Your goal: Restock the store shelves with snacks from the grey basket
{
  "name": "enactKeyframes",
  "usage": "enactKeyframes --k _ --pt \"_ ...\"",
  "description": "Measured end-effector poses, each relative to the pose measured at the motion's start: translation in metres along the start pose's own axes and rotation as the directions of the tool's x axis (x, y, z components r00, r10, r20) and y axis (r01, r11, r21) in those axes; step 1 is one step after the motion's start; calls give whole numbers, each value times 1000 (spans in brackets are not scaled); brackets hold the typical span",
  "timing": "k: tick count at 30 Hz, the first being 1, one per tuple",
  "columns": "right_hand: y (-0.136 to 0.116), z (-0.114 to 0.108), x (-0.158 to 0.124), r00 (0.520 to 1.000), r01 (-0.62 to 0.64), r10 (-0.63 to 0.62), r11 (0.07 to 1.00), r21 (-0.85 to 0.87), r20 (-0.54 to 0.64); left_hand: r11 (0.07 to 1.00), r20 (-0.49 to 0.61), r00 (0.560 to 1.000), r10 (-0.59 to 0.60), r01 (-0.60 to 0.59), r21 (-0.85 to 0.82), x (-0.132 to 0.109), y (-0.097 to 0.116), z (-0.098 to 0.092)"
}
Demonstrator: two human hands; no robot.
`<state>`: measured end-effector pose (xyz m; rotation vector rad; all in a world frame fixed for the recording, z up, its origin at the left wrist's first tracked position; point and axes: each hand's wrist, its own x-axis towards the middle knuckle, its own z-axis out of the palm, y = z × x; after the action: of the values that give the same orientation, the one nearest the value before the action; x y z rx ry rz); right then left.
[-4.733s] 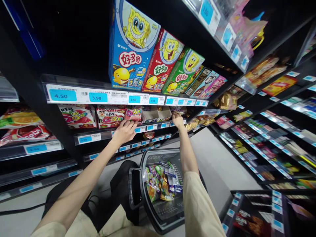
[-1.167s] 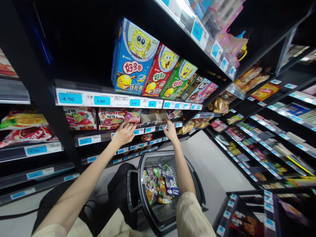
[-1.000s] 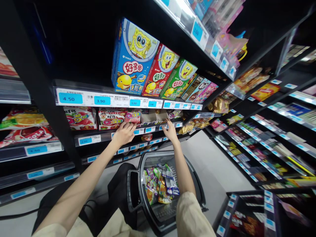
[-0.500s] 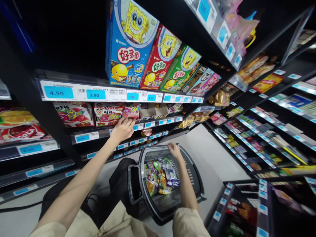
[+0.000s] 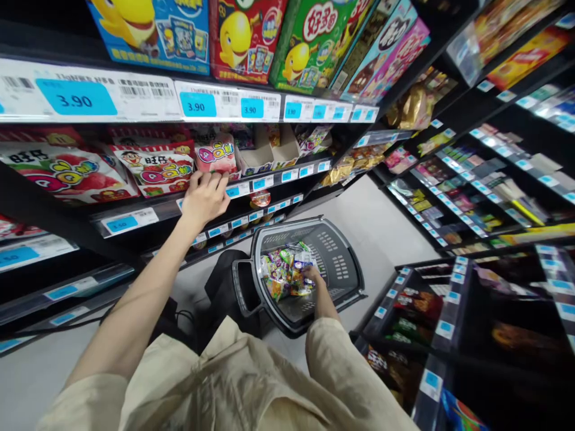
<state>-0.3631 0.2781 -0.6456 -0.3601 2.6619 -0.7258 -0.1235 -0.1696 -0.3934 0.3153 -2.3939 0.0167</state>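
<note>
My left hand (image 5: pixel 205 197) is at the front edge of a shelf, its fingers bent over the price-label strip (image 5: pixel 238 189). Its fingertips are right at a small pink-red bag of QQ gummy candy (image 5: pixel 216 154). Larger bags of the same gummies (image 5: pixel 155 166) stand just to the left. My right hand (image 5: pixel 311 274) reaches down into a dark grey shopping basket (image 5: pixel 339 242), on the floor by my knee. It is at a pile of small colourful snack packets (image 5: pixel 279 269); its fingertips are too small and partly hidden, so a grip on a packet cannot be made out.
Boxed snacks, among them a red box (image 5: pixel 245 42) and a green box (image 5: pixel 305 45), line the shelf above my left hand. Open cardboard display trays (image 5: pixel 256 157) are right of the gummies. Another shelf unit (image 5: pixel 442 329) stands close on the right, and pale floor (image 5: pixel 371 206) lies beyond the basket.
My right hand has moved from the basket's far rim down into it, to the packets. My left hand stays at the shelf edge. The view has come closer to the shelf and tilted down.
</note>
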Motion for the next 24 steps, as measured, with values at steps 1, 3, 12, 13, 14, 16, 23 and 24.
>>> enactKeyframes --k 1,3,12,13,14,16,23,24 --pt "1 2 4 1000 -24 24 1000 -16 8 1000 0 1000 -4 4 -7 0 0 0" --pt "2 5 12 997 -70 70 997 -45 17 1000 -4 1000 -10 10 -23 0 0 0" --pt "5 2 22 977 -151 131 982 -111 -170 999 -11 1000 -15 14 -41 0 1 -1" --pt "5 1 20 971 -167 143 980 -112 -194 999 -10 1000 -19 18 -48 0 1 -2" --pt "4 -1 19 964 -180 153 977 -111 -217 998 -9 1000 -23 22 -53 0 2 -2" --pt "1 -4 17 950 -189 156 977 -102 -269 998 -6 1000 -27 26 -54 0 2 -2" --pt "-25 -12 14 923 -37 48 999 34 -381 999 4 1000 -16 16 -36 0 1 -1" --pt "-29 -11 13 928 -6 35 997 78 -371 999 3 1000 -20 20 -46 0 1 -1"
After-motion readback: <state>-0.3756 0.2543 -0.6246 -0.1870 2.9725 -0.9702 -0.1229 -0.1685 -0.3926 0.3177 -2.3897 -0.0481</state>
